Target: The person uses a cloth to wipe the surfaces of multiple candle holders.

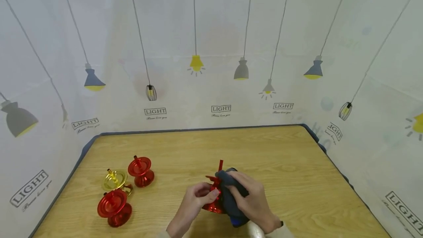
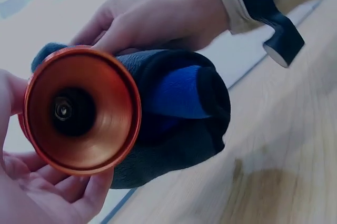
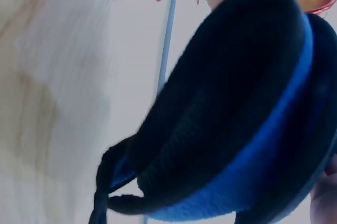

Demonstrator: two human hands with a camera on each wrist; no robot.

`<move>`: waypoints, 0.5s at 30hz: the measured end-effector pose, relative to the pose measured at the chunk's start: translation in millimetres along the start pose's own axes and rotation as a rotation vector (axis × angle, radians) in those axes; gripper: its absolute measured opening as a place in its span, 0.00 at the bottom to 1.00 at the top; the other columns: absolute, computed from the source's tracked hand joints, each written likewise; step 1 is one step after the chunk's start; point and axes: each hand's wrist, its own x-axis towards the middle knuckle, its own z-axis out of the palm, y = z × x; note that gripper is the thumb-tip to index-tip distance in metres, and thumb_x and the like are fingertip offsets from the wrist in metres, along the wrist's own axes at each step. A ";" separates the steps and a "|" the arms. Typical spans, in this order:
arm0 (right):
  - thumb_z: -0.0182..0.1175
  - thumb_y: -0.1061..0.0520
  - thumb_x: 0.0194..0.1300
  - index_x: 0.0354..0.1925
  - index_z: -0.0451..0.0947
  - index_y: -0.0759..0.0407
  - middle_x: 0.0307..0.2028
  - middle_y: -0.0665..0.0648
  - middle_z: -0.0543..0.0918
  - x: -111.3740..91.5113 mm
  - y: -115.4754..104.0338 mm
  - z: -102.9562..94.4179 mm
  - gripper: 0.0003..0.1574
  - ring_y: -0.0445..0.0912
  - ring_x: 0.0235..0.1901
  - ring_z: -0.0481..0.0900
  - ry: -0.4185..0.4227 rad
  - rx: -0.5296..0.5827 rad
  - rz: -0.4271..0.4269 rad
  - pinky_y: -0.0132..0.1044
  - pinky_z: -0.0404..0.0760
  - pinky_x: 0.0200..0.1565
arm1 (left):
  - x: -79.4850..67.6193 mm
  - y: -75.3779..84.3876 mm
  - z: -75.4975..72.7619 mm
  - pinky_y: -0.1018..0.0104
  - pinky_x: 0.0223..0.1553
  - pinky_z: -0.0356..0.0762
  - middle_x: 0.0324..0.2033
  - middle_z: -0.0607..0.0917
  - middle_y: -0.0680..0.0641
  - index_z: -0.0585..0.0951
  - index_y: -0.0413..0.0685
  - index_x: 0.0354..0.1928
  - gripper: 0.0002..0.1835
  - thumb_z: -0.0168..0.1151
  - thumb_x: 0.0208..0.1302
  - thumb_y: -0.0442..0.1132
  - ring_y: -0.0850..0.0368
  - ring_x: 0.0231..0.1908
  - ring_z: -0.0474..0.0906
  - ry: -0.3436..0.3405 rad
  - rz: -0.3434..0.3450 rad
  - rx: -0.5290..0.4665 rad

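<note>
My left hand (image 1: 191,202) grips a shiny red candle holder (image 1: 214,207) by its stem, just over the table. Its thin spike points up, and the base's hollow underside (image 2: 108,124) faces the left wrist camera. In my right hand (image 1: 253,198) is a bunched dark cloth (image 1: 231,203) with a bright blue side (image 2: 176,95), pressed against the holder's right side near the upper dish. The cloth (image 3: 216,113) fills most of the right wrist view and hides the right fingers there. Part of the holder's stem is covered by fingers and cloth.
To the left on the wooden table (image 1: 284,157) stand two more red holders, one behind (image 1: 141,168) and one in front (image 1: 114,206), with a gold holder (image 1: 114,180) between them. A shiny rounded silvery object (image 1: 255,230) shows below the right wrist. Lamp-printed white sheeting (image 1: 218,83) surrounds the table.
</note>
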 end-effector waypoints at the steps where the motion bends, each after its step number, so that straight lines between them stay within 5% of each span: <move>1: 0.71 0.74 0.54 0.54 0.83 0.62 0.45 0.61 0.89 -0.8 0.6 -0.2 0.28 0.50 0.44 0.89 0.007 0.013 0.016 0.25 0.81 0.52 | 0.6 -0.3 -0.8 0.68 0.42 0.80 0.33 0.87 0.54 0.82 0.34 0.50 0.21 0.64 0.70 0.48 0.61 0.37 0.82 -0.027 -0.010 -0.021; 9: 0.71 0.74 0.54 0.53 0.83 0.65 0.44 0.64 0.88 -4.2 3.2 -0.3 0.26 0.49 0.43 0.88 0.040 0.029 0.065 0.24 0.81 0.50 | 3.6 -4.6 -4.9 0.67 0.51 0.82 0.44 0.88 0.51 0.73 0.26 0.64 0.28 0.50 0.80 0.47 0.62 0.45 0.84 -0.297 -0.012 -0.190; 11: 0.71 0.74 0.54 0.53 0.83 0.64 0.44 0.63 0.88 -3.0 3.2 0.0 0.26 0.50 0.42 0.89 0.035 0.012 0.044 0.24 0.81 0.50 | 2.5 -4.6 -4.7 0.67 0.50 0.81 0.46 0.88 0.49 0.74 0.27 0.63 0.28 0.51 0.79 0.48 0.62 0.44 0.84 -0.252 0.007 -0.129; 15: 0.72 0.75 0.52 0.52 0.83 0.63 0.44 0.62 0.88 1.2 3.0 0.1 0.28 0.53 0.42 0.89 0.027 -0.051 -0.017 0.24 0.81 0.51 | 2.7 -3.1 -1.1 0.68 0.45 0.81 0.43 0.87 0.47 0.81 0.35 0.56 0.24 0.63 0.71 0.50 0.59 0.42 0.82 -0.045 0.071 0.073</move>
